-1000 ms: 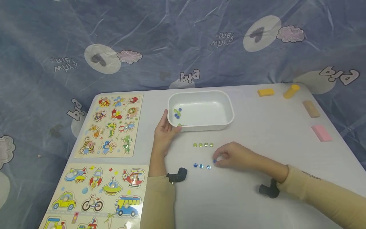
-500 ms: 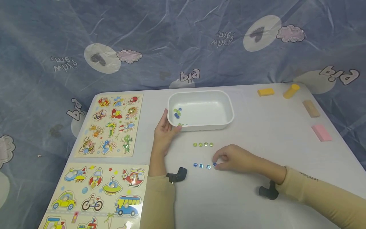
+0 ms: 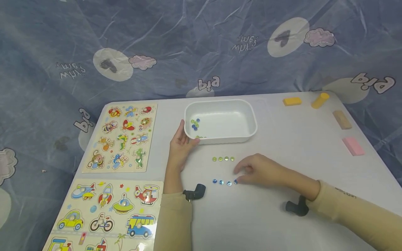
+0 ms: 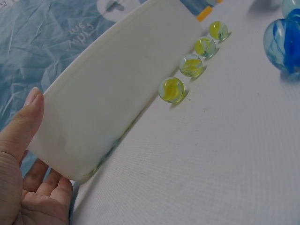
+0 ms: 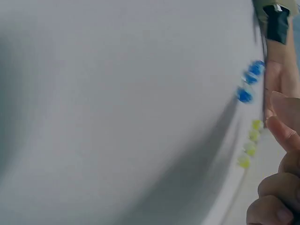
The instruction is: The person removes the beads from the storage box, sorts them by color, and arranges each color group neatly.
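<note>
My left hand [image 3: 180,150] grips the near left corner of a white tray [image 3: 230,123], thumb at its rim. Several blue and yellow-green marbles [image 3: 194,128] lie in the tray's left end. In front of it, a row of yellow-green marbles [image 3: 221,159] sits on the table, large in the left wrist view as clear marbles [image 4: 191,65] with yellow swirls. Nearer to me runs a row of blue marbles [image 3: 221,182]. My right hand [image 3: 263,170] is at the row's right end, thumb beside the last blue marble [image 3: 236,182]. Thumb and index finger are apart, holding nothing.
Two wooden knob puzzles, an insect board [image 3: 125,167] and a vehicle board [image 3: 119,191], lie on the left. At the right are a yellow block [image 3: 292,101], a yellow cylinder [image 3: 320,100], a wooden block [image 3: 342,120] and a pink block [image 3: 353,145]. A patterned cloth [image 3: 176,42] hangs behind.
My right hand has set the blue marble down at the right end of the blue row and let it go, fingers parting. The left hand and tray have stayed put.
</note>
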{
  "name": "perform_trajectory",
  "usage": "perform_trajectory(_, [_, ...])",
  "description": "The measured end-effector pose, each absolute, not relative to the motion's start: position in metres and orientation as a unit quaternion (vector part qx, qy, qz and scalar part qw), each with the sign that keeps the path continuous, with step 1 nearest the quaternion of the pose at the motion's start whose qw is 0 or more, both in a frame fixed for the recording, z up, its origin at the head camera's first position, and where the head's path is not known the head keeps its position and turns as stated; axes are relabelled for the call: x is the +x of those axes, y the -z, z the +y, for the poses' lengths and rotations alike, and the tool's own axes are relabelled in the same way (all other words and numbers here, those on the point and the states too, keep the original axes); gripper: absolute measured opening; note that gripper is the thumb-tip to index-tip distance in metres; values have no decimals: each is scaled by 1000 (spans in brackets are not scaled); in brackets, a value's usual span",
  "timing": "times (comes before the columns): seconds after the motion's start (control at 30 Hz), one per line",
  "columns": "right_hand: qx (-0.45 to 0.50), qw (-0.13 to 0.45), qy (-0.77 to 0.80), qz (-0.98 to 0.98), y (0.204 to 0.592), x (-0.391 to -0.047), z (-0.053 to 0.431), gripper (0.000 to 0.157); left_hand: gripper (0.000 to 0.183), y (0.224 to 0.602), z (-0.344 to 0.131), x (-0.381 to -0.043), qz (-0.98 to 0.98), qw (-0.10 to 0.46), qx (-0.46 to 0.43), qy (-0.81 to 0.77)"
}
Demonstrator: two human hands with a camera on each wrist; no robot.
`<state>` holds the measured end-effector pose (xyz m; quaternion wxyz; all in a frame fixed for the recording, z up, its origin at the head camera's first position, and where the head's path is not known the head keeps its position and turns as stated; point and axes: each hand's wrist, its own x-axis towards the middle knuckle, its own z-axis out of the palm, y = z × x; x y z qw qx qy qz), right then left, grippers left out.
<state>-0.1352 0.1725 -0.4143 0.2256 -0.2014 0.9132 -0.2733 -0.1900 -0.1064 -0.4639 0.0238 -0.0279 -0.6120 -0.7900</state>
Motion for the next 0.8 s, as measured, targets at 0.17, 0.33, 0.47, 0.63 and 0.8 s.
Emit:
perform_trajectory(0.17, [-223, 172, 297, 912, 391, -159, 172, 19, 91, 463, -106, -190, -615, 22, -27, 788])
perform_trajectory(0.33, [-225, 123, 316, 913, 377, -194, 165, 22, 91, 462, -107, -189, -620, 16, -18, 784])
perform_trajectory(0.47, [-223, 107, 312, 917, 380, -225, 152, 27, 91, 462, -108, -189, -622, 16, -16, 783])
perform_trajectory(0.63, [-239, 125, 272, 924, 393, -258, 136, 28, 91, 464, -108, -190, -624, 10, -14, 781])
perform_trajectory(0.8, [-249, 199, 252, 914, 403, -275, 118, 26, 91, 466, -108, -191, -620, 16, -23, 784])
